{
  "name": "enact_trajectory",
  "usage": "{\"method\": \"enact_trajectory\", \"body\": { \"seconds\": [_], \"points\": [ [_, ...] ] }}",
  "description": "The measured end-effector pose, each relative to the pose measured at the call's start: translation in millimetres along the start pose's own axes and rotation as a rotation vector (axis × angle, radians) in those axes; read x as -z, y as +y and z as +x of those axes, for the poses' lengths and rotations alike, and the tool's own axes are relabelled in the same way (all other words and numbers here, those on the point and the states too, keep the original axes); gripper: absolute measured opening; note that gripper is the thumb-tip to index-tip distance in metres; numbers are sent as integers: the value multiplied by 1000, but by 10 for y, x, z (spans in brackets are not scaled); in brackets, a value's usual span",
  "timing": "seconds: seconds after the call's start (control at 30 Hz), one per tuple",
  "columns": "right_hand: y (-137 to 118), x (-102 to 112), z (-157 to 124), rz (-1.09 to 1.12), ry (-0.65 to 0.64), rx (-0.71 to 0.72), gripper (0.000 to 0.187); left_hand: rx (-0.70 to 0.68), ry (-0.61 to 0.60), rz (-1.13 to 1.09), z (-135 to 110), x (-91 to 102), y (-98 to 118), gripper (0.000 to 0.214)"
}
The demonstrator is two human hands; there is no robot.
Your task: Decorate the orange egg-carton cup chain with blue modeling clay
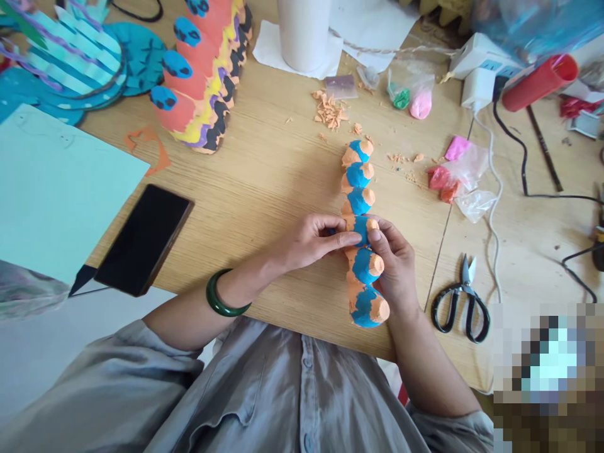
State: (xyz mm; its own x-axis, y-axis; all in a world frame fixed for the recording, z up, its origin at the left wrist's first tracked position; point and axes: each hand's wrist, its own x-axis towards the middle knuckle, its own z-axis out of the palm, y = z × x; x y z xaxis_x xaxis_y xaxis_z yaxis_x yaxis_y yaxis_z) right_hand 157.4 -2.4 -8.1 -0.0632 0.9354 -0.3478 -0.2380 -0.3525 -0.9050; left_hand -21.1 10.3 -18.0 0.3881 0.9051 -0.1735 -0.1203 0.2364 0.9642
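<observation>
A long bumpy strip, seemingly an egg-carton strip coated in clay, runs up and down the table in front of me. Its several knobs have orange tips and orange bases with blue bands between. My left hand comes from the left, its thumb and fingers pinching the strip at a middle knob's blue band. From the right, my right hand grips the same part, thumb near the orange tip and fingers partly hidden behind. Black-handled scissors lie to the right of my right hand, blades slightly apart.
A painted red, yellow and black bumpy piece lies at back left. A phone and pale green sheet are left. Orange scraps, bagged clay, a white cylinder and power strip sit behind; a white cable runs right.
</observation>
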Motion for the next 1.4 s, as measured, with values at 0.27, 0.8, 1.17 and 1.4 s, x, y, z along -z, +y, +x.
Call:
{"method": "enact_trajectory", "body": {
  "seconds": [0.27, 0.8, 1.17, 1.4],
  "points": [
    [-7, 22, -22, 15, -51, 80, 26, 64, 2, -248, 40, -15, -5, 43],
    [-77, 108, -20, -115, -120, 170, 33, 203, -57, -249, 42, 65, -21, 32],
    [-203, 297, 126, -205, -375, 145, 55, 107, -200, -12, 44, 148, -2, 38],
    [-135, 225, 91, -190, -343, 119, 73, 64, -75, 50, 64, 143, 6, 40]
  ]
}}
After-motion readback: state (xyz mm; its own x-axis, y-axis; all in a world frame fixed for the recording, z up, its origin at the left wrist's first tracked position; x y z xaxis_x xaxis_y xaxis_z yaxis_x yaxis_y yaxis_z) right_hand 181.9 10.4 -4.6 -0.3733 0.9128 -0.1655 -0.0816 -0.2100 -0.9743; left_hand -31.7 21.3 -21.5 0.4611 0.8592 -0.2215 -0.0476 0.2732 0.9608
